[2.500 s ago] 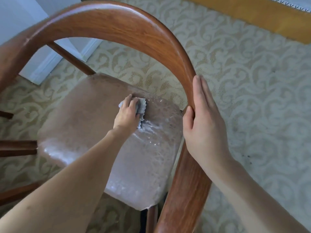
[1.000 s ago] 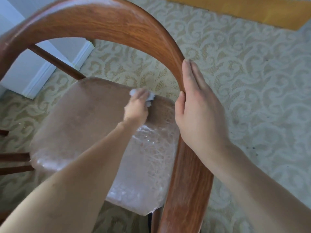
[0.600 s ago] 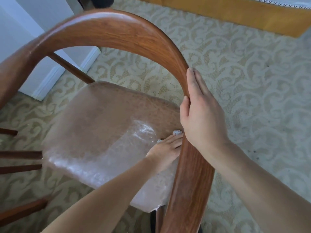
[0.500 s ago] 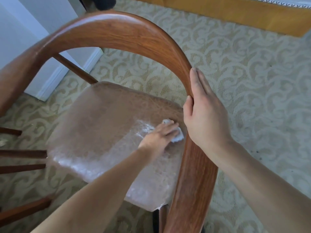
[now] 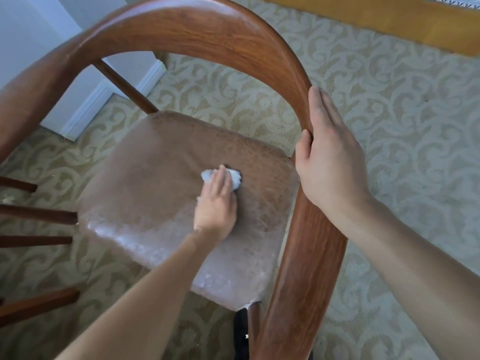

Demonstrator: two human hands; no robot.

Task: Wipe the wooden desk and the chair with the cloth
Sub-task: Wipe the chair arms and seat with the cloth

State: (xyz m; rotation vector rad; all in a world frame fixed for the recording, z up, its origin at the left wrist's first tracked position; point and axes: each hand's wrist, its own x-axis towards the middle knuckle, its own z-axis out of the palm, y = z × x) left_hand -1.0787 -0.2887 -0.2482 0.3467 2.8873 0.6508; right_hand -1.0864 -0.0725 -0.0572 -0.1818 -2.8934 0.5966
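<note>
I look down on a wooden chair with a curved brown back rail (image 5: 207,29) and a tan padded seat (image 5: 155,183) under shiny clear plastic. My left hand (image 5: 217,206) presses a small pale cloth (image 5: 235,178) flat onto the seat, right of its middle; most of the cloth is hidden under my fingers. My right hand (image 5: 330,162) grips the rail on the right side, thumb on the inner face and fingers along the outer edge. No desk top shows.
Patterned beige carpet (image 5: 389,126) surrounds the chair. A white wall corner with baseboard (image 5: 85,105) stands at the upper left. Dark wooden rungs (image 5: 36,216) stick in from the left edge. A yellow-orange wooden edge (image 5: 389,19) runs along the top right.
My left hand slid the cloth from the seat's right edge near the rail back towards the seat's middle. My right hand kept its hold on the rail.
</note>
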